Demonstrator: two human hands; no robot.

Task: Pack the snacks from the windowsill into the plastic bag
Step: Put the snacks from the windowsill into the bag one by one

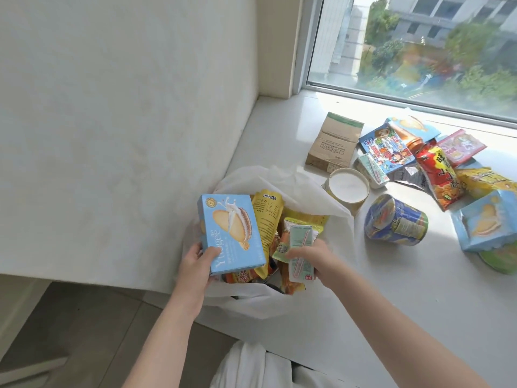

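L hand (195,264) grips the lower end of a blue biscuit box (232,233), thumb on the front, fingers curled behind. The box stands tilted over the mouth of the plastic bag (316,200). R hand (313,259), just right of that box, holds a small drink carton (300,247) w/ a pink straw on its face, thumb across the front. This carton is also over the bag opening. Between & below the two grips, a yellow packet (265,217) & orange packets (288,278) lie inside the bag. The bag sits open on the windowsill (363,317), near its front edge.

Past the R hand, away from the person: a tub (348,187) w/ a white round face, just beside the bag's far side, & a blue noodle cup (396,221) on its side right of it. Further out, well apart from both hands: brown box (334,141), second small carton (372,168), blue cartoon packet (387,148), red packet (439,175), pink packet (460,145), another biscuit box (486,226) & a green cup (500,260), partly cut off at the view's right edge
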